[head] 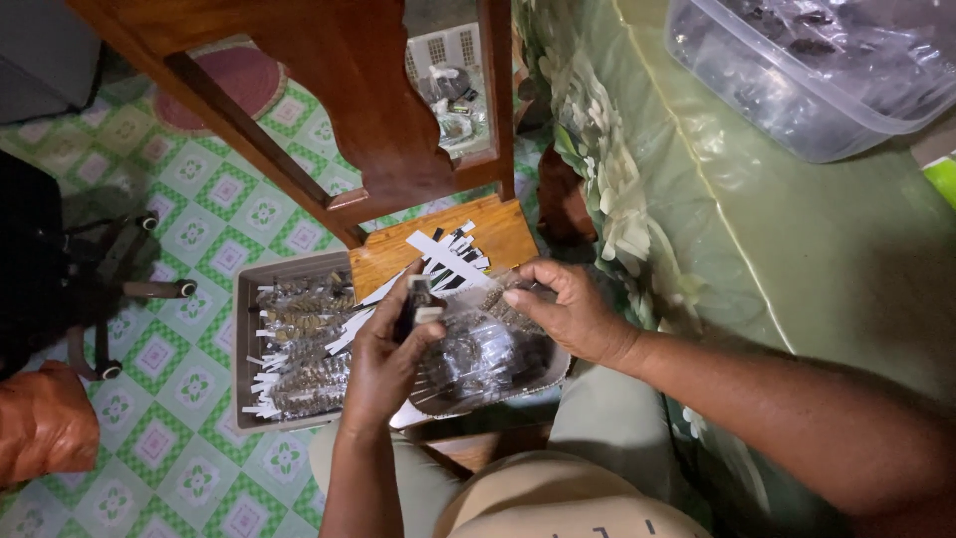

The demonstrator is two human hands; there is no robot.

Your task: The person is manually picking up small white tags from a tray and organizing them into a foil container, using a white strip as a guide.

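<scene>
Packed rows of small clear packets are filling the grey tray (242, 329) on the left, leaving no bare spot inside it. White paper strips (448, 257) are lying across the wooden stool top (503, 231), crowding the space just beyond the left hand (383, 359) and right hand (568, 314). A wooden chair frame (368, 110) is looming overhead. To the right, the green tablecloth (827, 249) is lying open below the clear plastic tub (797, 90).

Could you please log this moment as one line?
left hand: holds dark packet | right hand: on clear bags | tray: packets
</scene>
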